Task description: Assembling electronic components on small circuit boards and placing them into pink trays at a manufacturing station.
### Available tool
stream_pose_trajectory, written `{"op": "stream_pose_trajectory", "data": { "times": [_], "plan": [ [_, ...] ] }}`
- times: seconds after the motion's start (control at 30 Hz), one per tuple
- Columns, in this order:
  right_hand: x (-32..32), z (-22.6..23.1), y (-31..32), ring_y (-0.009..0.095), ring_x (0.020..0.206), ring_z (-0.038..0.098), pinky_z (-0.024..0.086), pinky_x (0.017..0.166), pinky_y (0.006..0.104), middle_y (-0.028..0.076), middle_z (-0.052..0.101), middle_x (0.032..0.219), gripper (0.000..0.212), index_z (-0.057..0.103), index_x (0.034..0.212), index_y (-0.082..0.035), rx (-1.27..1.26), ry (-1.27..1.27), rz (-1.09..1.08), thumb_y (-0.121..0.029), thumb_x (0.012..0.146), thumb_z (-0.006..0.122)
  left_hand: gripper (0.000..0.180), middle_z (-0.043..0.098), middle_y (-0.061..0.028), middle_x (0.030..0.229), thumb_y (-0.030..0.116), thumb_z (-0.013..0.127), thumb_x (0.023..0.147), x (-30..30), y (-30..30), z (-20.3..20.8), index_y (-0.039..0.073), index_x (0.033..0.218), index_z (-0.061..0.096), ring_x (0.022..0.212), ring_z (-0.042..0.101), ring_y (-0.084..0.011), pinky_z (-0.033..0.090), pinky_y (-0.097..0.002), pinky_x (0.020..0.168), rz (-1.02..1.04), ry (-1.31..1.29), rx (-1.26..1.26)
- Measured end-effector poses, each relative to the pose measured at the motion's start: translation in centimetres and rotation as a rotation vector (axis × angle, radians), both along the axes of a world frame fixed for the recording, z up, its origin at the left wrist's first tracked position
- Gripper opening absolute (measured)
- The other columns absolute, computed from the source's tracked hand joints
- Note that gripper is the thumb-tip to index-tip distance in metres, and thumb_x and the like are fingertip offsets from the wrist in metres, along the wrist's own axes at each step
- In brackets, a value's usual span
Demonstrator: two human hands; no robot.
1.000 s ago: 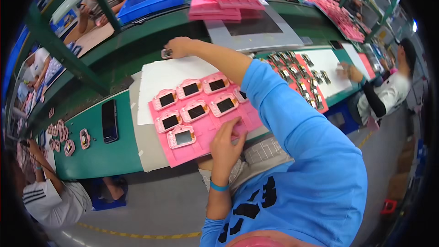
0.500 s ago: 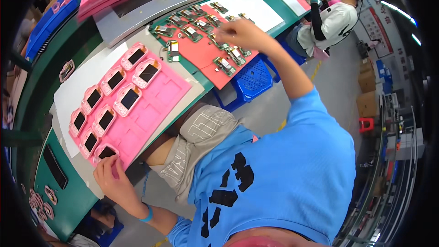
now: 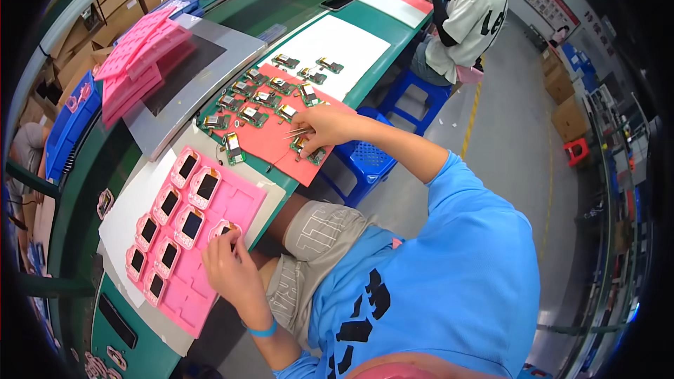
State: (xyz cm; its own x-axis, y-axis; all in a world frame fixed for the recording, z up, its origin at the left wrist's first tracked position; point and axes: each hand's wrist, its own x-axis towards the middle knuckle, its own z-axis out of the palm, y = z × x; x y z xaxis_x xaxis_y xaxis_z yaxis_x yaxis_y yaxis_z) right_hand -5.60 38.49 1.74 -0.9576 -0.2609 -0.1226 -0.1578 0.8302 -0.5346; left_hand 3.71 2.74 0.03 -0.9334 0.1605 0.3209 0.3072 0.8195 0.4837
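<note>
My left hand (image 3: 232,267) is closed on a pink handheld-device housing (image 3: 225,226) at the right edge of a pink foam tray (image 3: 242,196). Its fingers hide much of this housing. Several more pink housings with dark screens (image 3: 189,226) sit in rows in the tray. Between the fingertips of my right hand (image 3: 326,126) are thin metal tweezers (image 3: 300,132). They point over small green circuit boards (image 3: 253,116) with silver battery packs, spread on a red sheet (image 3: 277,156). The hand partly covers the boards nearest it.
A grey metal panel (image 3: 242,38) carries a stack of pink trays (image 3: 133,63). A blue bin (image 3: 70,126) stands at far left, a dark phone-like slab (image 3: 117,320) near left. Blue stools (image 3: 365,161) stand beside the bench. A co-worker (image 3: 463,17) sits farther along.
My left hand has carried a housing from the tray's near end up to its right edge. My right hand has come down to the boards at the red sheet's near right side. The view has shifted.
</note>
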Motion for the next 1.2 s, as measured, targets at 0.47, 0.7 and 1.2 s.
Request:
{"op": "stream_pose_trajectory", "data": {
  "times": [0.47, 0.7, 1.2],
  "plan": [
    [-3.3, -1.5, 2.7, 0.004, 0.061, 0.052, 0.040, 0.056, 0.0202, -0.004, 0.067, 0.078, 0.010, 0.074, 0.102, -0.005, -0.493, -0.266, 0.042, -0.014, 0.099, 0.078, 0.046, 0.070, -0.0121, 0.125, 0.015, 0.077, 0.093, 0.0, 11.9, -2.7, 0.000, 0.136, 0.066, 0.094, 0.069, -0.0275, 0.056, -0.0359, 0.083, -0.411, -0.175, 0.420],
    [-1.8, -0.7, 3.4, 0.004, 0.061, 0.053, 0.039, 0.055, 0.0195, -0.002, 0.068, 0.080, 0.009, 0.071, 0.101, -0.008, -0.593, -0.307, 0.169, -0.015, 0.103, 0.074, 0.047, 0.071, -0.0102, 0.111, 0.019, 0.078, 0.095, -1.7, 13.9, -2.8, -0.003, 0.136, 0.067, 0.085, 0.066, -0.0234, 0.054, -0.0337, 0.077, -0.351, -0.317, 0.499],
    [1.1, -1.6, 1.0, 0.004, 0.059, 0.050, 0.038, 0.055, 0.0210, 0.001, 0.071, 0.075, 0.014, 0.071, 0.098, -0.009, -1.054, -0.426, -0.016, -0.022, 0.101, 0.076, 0.026, 0.068, -0.0048, 0.085, 0.022, 0.076, 0.101, -4.7, 13.1, -3.0, -0.002, 0.104, 0.067, 0.067, 0.058, -0.0105, 0.046, -0.0253, 0.058, -0.204, -0.419, 0.742]
  ]
}}
